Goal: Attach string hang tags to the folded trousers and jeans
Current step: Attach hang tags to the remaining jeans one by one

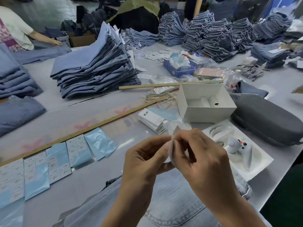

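A pair of light blue jeans (172, 197) lies flat on the table right in front of me, partly under my forearms. Above it, my left hand (144, 158) and my right hand (201, 154) meet and pinch a small white hang tag (172, 145) between their fingertips. I cannot make out its string. A stack of white hang tags (151, 121) lies just beyond my hands, with a bundle of pale strings (162, 98) behind it.
A tall pile of folded jeans (96, 66) stands at centre left, more piles at the back. Blue label sheets (57, 159) line a long wooden ruler (91, 126). An open white box (206, 104), a grey case (268, 122) and a white tray (255, 167) sit on the right. A person (16, 30) works at far left.
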`<state>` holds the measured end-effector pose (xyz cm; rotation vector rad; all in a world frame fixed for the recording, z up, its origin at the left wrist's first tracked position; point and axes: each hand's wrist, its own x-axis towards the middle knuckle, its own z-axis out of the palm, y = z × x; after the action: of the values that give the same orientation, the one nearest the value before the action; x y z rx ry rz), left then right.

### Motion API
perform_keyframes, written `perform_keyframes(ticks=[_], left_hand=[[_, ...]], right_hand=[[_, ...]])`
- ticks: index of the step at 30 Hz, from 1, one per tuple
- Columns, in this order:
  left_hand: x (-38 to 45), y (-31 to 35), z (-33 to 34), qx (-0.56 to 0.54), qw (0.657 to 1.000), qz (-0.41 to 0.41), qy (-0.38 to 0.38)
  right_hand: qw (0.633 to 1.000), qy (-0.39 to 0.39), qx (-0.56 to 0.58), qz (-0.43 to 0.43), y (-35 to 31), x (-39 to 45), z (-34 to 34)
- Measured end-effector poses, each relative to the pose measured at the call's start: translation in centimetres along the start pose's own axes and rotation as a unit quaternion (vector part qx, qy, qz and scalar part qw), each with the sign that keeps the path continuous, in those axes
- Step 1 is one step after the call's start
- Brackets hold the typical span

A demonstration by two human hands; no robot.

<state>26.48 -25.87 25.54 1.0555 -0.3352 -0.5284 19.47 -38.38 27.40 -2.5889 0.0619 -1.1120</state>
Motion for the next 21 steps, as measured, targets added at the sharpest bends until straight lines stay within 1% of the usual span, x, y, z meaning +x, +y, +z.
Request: perform_keyframes(ticks=[3,4,5,6,7,8,9,10,11,12,14,15,18,19,21], left_hand=[[0.1,-0.2,0.2,0.025,0.999,0.014,0.015],[0.2,0.0,0.4,0.054,0.998,0.023,0.019],[0.4,0.4,0.6,0.115,0.992,0.048,0.03],[0.8,0.9,0.5,0.221,0.969,0.101,0.051],[1.4,1.7,0.3,0.351,0.916,0.179,0.077],[2.0,2.7,0.2,0.467,0.837,0.264,0.102],[2.7,3.9,0.4,0.546,0.758,0.336,0.119],[3.3,5.1,1.1,0.588,0.703,0.383,0.114],[4.0,6.1,2.3,0.607,0.677,0.409,0.076],[4.6,6.8,3.9,0.61,0.676,0.414,0.018],[5.8,7.2,7.3,0.594,0.698,0.39,-0.091],[6.3,7.1,8.8,0.59,0.705,0.374,-0.123],[7.9,6.4,10.8,0.57,0.725,0.346,-0.17],[8.3,5.9,11.0,0.555,0.737,0.344,-0.176],[8.7,4.8,11.3,0.516,0.769,0.329,-0.186]], right_hand=[[0.999,-0.013,0.04,0.012,0.1,-0.2,0.1],[0.998,-0.009,0.053,0.021,0.2,-0.3,0.1],[0.998,-0.001,0.058,0.032,0.4,-0.2,0.0],[0.997,0.013,0.053,0.048,0.9,-0.1,-0.3],[0.996,0.029,0.045,0.071,1.4,0.0,-0.8],[0.993,0.047,0.047,0.095,2.1,0.3,-1.5],[0.99,0.063,0.059,0.114,2.7,0.6,-2.3],[0.985,0.073,0.086,0.128,3.2,0.9,-3.1],[0.98,0.074,0.123,0.137,3.6,1.2,-3.9],[0.974,0.068,0.162,0.144,3.8,1.5,-4.6],[0.958,0.055,0.231,0.159,4.2,2.3,-5.4],[0.949,0.063,0.257,0.173,4.4,2.5,-5.6],[0.905,0.137,0.321,0.242,5.7,2.6,-6.3],[0.895,0.148,0.331,0.261,6.3,2.4,-6.6],[0.888,0.14,0.336,0.281,7.4,1.8,-6.9]])
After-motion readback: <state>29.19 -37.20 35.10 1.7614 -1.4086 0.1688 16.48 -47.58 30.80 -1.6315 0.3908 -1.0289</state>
